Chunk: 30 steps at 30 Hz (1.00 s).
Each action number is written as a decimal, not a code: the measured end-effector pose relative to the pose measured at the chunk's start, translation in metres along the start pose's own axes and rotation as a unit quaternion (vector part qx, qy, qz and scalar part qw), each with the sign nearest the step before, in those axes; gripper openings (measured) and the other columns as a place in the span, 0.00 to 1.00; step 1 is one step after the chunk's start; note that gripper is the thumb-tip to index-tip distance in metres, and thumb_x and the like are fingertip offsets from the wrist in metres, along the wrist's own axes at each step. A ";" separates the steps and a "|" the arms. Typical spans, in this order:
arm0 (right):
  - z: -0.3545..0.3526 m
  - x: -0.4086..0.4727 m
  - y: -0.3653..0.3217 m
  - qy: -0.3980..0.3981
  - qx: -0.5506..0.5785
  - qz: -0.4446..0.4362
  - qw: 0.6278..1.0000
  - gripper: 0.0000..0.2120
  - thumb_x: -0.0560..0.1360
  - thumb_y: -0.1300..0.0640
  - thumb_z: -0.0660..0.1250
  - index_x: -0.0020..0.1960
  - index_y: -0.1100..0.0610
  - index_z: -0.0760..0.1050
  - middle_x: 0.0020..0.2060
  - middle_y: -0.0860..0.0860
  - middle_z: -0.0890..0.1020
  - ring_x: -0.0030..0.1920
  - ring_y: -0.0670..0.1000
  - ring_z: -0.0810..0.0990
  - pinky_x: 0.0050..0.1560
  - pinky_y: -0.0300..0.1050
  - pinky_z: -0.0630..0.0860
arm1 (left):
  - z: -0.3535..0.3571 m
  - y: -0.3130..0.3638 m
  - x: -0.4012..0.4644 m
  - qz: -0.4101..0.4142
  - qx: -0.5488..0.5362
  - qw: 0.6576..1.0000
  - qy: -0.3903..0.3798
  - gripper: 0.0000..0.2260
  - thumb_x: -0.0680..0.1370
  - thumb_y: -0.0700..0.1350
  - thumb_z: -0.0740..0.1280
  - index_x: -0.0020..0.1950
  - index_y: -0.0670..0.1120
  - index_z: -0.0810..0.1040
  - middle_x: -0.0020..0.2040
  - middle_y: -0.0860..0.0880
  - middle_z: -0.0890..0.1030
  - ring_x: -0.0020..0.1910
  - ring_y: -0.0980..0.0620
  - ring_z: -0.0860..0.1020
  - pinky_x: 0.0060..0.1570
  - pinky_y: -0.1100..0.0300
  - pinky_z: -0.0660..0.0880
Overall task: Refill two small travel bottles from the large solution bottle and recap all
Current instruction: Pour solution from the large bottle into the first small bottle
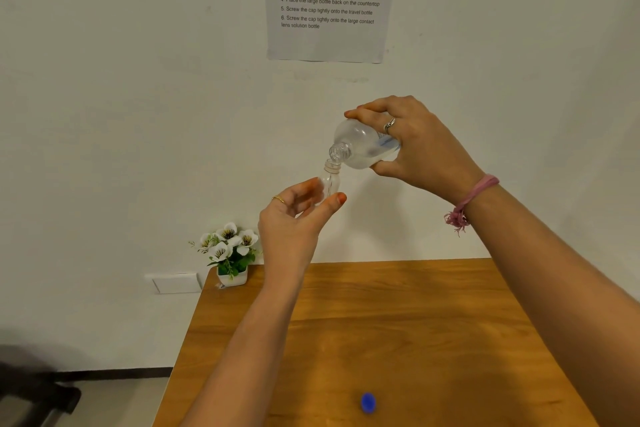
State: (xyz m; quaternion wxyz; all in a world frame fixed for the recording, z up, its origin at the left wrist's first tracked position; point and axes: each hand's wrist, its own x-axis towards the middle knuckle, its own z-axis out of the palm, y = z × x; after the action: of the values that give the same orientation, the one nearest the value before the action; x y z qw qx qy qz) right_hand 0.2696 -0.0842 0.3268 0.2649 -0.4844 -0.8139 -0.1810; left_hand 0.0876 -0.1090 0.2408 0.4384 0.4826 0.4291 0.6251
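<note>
1. Right hand (412,142) grips the large solution bottle (360,146), uncapped and tilted mouth-down, raised above the table.
2. Left hand (294,215) pinches the small travel bottle (330,180) upright, its open mouth touching the large bottle's mouth.
3. Wooden table (398,322) against a white wall; blue cap (368,402) near the front edge, potted flowers (230,253) at the far left corner.
4. Wall notice (329,0) reads "Place the large bottle back on the countertop".

Both forearms bare, no sleeves. Left hand (291,218): thin gold ring (278,199), orange-red polish on thumbnail. Right hand (415,146): silver ring (389,125) on one finger; pink thread wristband (476,194), frayed tassel hanging off wrist.
</note>
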 end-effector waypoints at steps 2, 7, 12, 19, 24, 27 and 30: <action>0.000 0.000 0.000 -0.002 -0.001 -0.001 1.000 0.33 0.66 0.61 0.75 0.69 0.53 0.69 0.62 0.55 0.75 0.61 0.57 0.72 0.59 0.43 0.63 | 0.001 0.000 0.000 0.000 -0.001 1.000 0.000 0.16 0.65 0.45 0.79 0.51 0.50 0.82 0.46 0.53 0.85 0.47 0.58 0.83 0.45 0.66 0.79; 0.000 0.000 0.001 0.002 -0.001 -0.003 1.000 0.33 0.65 0.61 0.75 0.68 0.53 0.69 0.61 0.55 0.76 0.60 0.57 0.72 0.58 0.42 0.63 | 0.002 0.000 0.000 -0.001 -0.001 1.000 -0.002 0.14 0.66 0.45 0.79 0.49 0.52 0.82 0.46 0.54 0.85 0.47 0.59 0.83 0.46 0.66 0.79; 0.002 0.001 0.003 0.004 0.000 -0.009 1.000 0.33 0.65 0.61 0.75 0.68 0.53 0.69 0.61 0.54 0.76 0.60 0.57 0.72 0.58 0.43 0.64 | 0.001 0.001 0.000 -0.001 0.000 1.000 -0.004 0.14 0.66 0.45 0.79 0.49 0.53 0.81 0.46 0.55 0.85 0.46 0.61 0.83 0.44 0.68 0.78; 0.005 0.002 0.003 0.007 0.002 -0.009 1.000 0.33 0.65 0.62 0.75 0.68 0.53 0.70 0.60 0.55 0.76 0.60 0.57 0.72 0.58 0.43 0.65 | 0.001 -0.001 0.001 -0.004 -0.005 1.000 -0.002 0.15 0.66 0.45 0.79 0.50 0.51 0.82 0.46 0.54 0.85 0.47 0.60 0.83 0.46 0.67 0.79; 0.008 0.003 0.003 0.002 0.004 -0.010 1.000 0.32 0.65 0.61 0.75 0.68 0.53 0.70 0.60 0.54 0.76 0.59 0.57 0.72 0.58 0.43 0.64 | 0.000 -0.001 0.002 -0.005 -0.007 1.000 -0.001 0.16 0.66 0.45 0.79 0.51 0.50 0.82 0.47 0.53 0.85 0.48 0.60 0.83 0.47 0.66 0.80; 0.007 0.003 0.003 0.004 0.006 -0.010 1.000 0.32 0.66 0.61 0.74 0.68 0.52 0.69 0.60 0.54 0.76 0.60 0.57 0.72 0.59 0.43 0.64 | 0.000 -0.001 0.003 -0.005 -0.006 1.000 -0.001 0.16 0.66 0.45 0.79 0.51 0.50 0.82 0.48 0.53 0.85 0.48 0.60 0.83 0.46 0.66 0.79; 0.006 0.003 0.002 0.005 0.006 -0.011 1.000 0.32 0.66 0.61 0.74 0.68 0.52 0.69 0.60 0.54 0.76 0.59 0.57 0.72 0.58 0.43 0.65 | -0.001 0.000 0.002 -0.004 -0.004 1.000 -0.001 0.15 0.66 0.45 0.79 0.50 0.51 0.81 0.47 0.54 0.85 0.47 0.61 0.83 0.45 0.68 0.79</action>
State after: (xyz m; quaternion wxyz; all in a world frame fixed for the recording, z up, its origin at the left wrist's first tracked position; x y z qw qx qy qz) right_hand 0.2687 -0.0772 0.3240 0.2700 -0.4725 -0.8189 -0.1821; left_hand 0.0867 -0.1069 0.2409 0.4429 0.4800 0.4280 0.6248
